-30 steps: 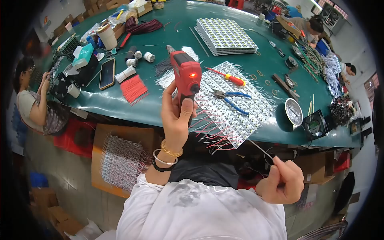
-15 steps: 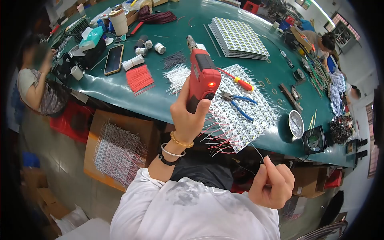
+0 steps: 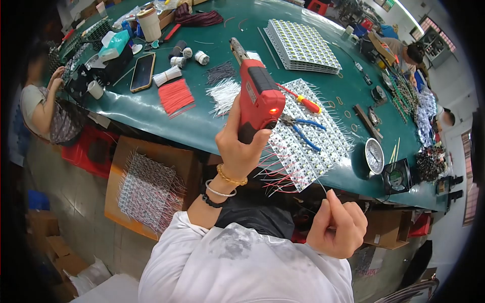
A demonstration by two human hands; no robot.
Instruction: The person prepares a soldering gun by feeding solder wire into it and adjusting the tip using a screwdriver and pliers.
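Note:
My left hand (image 3: 243, 144) is wrapped round a red and black tool (image 3: 260, 91) with a lit orange light, its metal tip pointing away from me. Beside the table edge, my right hand (image 3: 338, 224) pinches a thin wire (image 3: 323, 187) that runs up to the lower corner of a white board panel (image 3: 303, 156). Red and white wires hang from the panel's near left side. Blue-handled pliers (image 3: 308, 132) and a red and yellow screwdriver (image 3: 305, 102) lie on the panel.
On the green table (image 3: 151, 118) are red wires (image 3: 176, 97), white wires (image 3: 224, 96), a phone (image 3: 143, 73), stacked panels (image 3: 303, 46), a metal bowl (image 3: 374, 156) and a small fan (image 3: 397, 177). A box (image 3: 113, 194) holds another panel. People sit left and right.
The view has shifted, moving the table items in the picture. My right hand has moved left, closer to the panel's corner. My left hand still holds the red tool.

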